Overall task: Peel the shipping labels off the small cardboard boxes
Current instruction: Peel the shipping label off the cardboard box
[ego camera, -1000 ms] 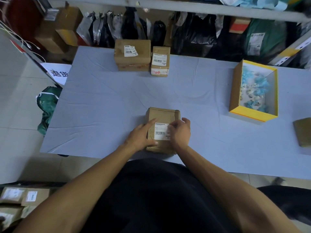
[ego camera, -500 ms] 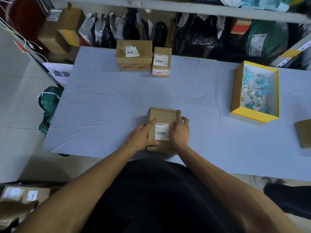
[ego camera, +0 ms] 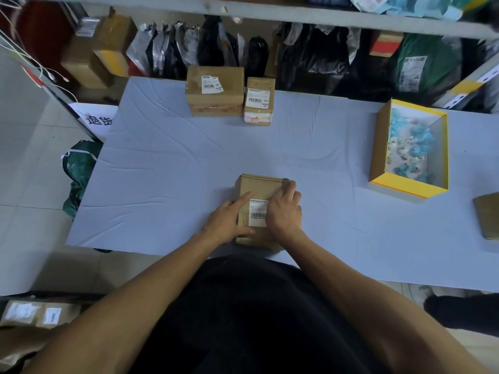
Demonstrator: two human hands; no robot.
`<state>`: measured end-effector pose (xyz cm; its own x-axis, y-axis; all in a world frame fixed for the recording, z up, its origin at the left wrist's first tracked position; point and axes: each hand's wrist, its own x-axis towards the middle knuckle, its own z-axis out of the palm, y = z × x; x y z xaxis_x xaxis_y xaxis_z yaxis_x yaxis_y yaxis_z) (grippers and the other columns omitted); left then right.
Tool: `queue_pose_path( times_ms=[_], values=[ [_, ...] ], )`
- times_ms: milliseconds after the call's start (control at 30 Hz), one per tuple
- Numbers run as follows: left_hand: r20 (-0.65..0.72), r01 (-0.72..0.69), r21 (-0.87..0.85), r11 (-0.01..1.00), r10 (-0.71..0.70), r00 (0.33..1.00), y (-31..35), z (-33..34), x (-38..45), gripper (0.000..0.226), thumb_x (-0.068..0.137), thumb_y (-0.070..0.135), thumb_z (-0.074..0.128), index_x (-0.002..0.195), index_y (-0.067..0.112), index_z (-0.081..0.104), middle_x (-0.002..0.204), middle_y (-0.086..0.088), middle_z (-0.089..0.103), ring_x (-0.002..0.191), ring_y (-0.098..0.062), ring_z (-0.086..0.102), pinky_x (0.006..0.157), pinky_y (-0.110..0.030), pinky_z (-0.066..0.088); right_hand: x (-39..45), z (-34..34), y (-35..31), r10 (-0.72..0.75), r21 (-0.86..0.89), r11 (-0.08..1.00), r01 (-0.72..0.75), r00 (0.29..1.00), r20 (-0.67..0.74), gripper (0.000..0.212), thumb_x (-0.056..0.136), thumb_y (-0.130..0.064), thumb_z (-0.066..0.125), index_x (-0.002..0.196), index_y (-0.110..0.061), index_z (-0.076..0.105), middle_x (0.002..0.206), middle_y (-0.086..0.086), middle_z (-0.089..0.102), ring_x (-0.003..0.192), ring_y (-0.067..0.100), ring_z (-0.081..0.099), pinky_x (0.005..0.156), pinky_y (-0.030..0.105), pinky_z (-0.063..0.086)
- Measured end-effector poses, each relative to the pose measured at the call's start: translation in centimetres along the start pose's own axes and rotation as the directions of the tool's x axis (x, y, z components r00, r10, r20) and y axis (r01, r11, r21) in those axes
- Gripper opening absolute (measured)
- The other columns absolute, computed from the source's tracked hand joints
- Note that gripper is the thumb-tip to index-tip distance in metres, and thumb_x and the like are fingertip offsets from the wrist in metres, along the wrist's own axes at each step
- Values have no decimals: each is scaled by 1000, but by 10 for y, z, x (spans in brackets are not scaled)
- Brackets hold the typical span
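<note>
A small cardboard box (ego camera: 259, 187) lies near the front edge of the blue-grey table (ego camera: 162, 171), with a white shipping label (ego camera: 257, 213) on its top. My left hand (ego camera: 226, 220) rests on the box's left side, index finger and thumb laid straight on the top beside the label. My right hand (ego camera: 285, 211) covers the label's right part, its fingers curled over the box's right edge. Two more labelled boxes stand at the back: a larger box (ego camera: 216, 103) and a narrow box (ego camera: 259, 85).
An open yellow-rimmed box (ego camera: 405, 186) holding blue and white scraps sits at the right. Another brown box (ego camera: 488, 217) shows at the right edge. Parcels and dark bags fill the shelf behind the table. A green bag (ego camera: 78, 174) lies on the floor to the left.
My right hand has slid a little leftwards over the label and hides more of it. The box and my left hand stay where they were.
</note>
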<state>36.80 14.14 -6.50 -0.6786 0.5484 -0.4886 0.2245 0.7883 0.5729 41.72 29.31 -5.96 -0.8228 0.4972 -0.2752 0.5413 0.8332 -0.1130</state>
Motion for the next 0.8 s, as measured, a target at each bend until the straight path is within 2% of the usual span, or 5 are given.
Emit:
queue_pose_path(
  times_ms=[167, 300, 467, 700, 800],
  values=[
    [-1, 3, -17, 1000, -3, 1000, 0, -1, 0, 102, 71, 48, 79, 146, 58, 11, 129, -5, 48, 115, -26, 53, 86, -28, 41, 3, -6, 0, 39, 196, 979, -54, 996, 80, 30, 87, -2, 38, 117, 4, 43, 143, 17, 18, 114, 37, 34, 84, 45, 45],
    [8, 5, -27, 1000, -5, 1000, 0, -2, -1, 102, 71, 48, 79, 145, 60, 9, 134, -6, 45, 118, -28, 52, 92, -31, 42, 1, -2, 19, 41, 537, 843, -38, 999, 7, 45, 92, -10, 39, 136, -9, 37, 147, 12, 25, 124, 38, 35, 95, 47, 42],
    [10, 5, -29, 1000, -5, 1000, 1, -2, -1, 103, 71, 47, 80, 145, 60, 9, 134, -7, 45, 119, -28, 52, 94, -33, 44, 2, 5, 24, 46, 499, 866, -36, 999, -8, 60, 88, -17, 57, 143, -18, 34, 142, 8, 35, 126, 31, 38, 85, 37, 47],
    [6, 9, -32, 999, -9, 1000, 1, -3, -1, 103, 70, 48, 80, 144, 61, 9, 134, -6, 45, 117, -27, 52, 94, -33, 45, 8, 6, 32, 39, 615, 786, -68, 997, 61, 8, 87, -23, 66, 88, -16, 67, 143, 7, 34, 128, 27, 38, 101, 34, 39],
    [10, 12, -49, 999, -11, 1000, 0, -2, -1, 103, 70, 46, 81, 144, 60, 10, 135, -6, 45, 118, -27, 52, 91, -29, 43, 5, 9, 37, 38, 694, 718, -60, 998, 46, 6, 82, -24, 70, 86, -24, 65, 142, 6, 36, 128, 26, 44, 104, 42, 42]
  ],
)
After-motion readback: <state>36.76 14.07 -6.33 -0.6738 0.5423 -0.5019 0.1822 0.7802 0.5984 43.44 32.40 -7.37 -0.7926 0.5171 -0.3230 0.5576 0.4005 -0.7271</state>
